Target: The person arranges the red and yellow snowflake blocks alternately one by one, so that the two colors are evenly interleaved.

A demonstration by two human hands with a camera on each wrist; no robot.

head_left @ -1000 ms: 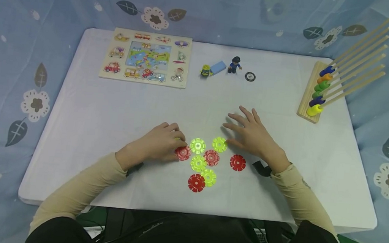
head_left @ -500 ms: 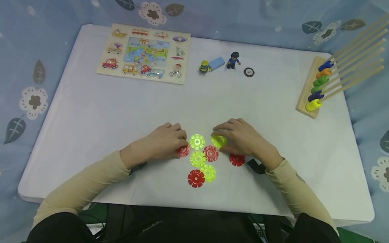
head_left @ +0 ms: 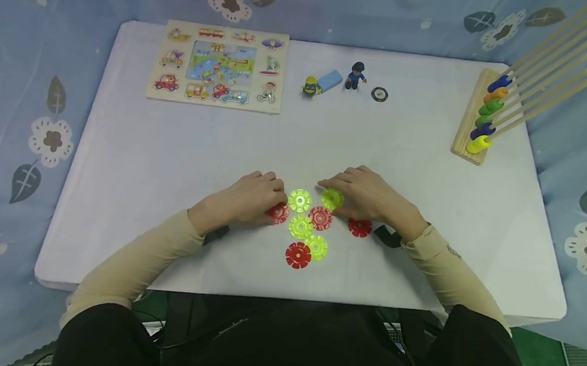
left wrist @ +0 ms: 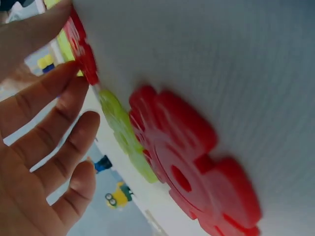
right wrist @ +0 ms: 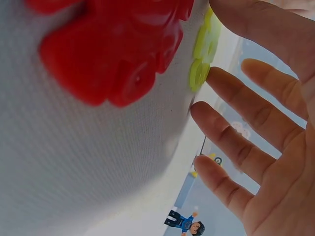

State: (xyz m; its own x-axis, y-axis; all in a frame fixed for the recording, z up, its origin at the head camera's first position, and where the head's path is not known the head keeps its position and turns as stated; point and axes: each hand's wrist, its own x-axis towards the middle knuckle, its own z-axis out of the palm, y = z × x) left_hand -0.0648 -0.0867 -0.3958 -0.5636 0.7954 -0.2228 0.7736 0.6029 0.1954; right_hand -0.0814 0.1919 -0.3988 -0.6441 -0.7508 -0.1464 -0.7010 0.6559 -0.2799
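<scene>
My left hand point(head_left: 248, 195) pinches the edge of a red notched building disc point(head_left: 278, 214) between thumb and forefinger. Under that palm lie another red building disc point(left wrist: 189, 164) and a yellow-green one point(left wrist: 125, 135), both covered in the head view. My right hand point(head_left: 370, 196) has thumb and forefinger at opposite edges of a yellow-green building disc point(head_left: 331, 198), other fingers extended. Between the hands lie yellow-green discs point(head_left: 299, 200), a red disc point(head_left: 320, 218) and, nearest the front, another red disc point(head_left: 298, 255). Beside my right wrist is a red disc point(head_left: 359, 228).
At the back left lies a wooden picture puzzle point(head_left: 217, 96). Behind the discs are a yellow figure point(head_left: 310, 85), a blue block point(head_left: 330, 80), a dark-haired figure point(head_left: 355, 76) and a black ring point(head_left: 380, 94). A rod-and-bead stand point(head_left: 472, 116) is at the right.
My right hand has come in toward the left and lowered from a spread pose onto the yellow-green disc. My left hand stays at the red disc. The head view has tilted slightly.
</scene>
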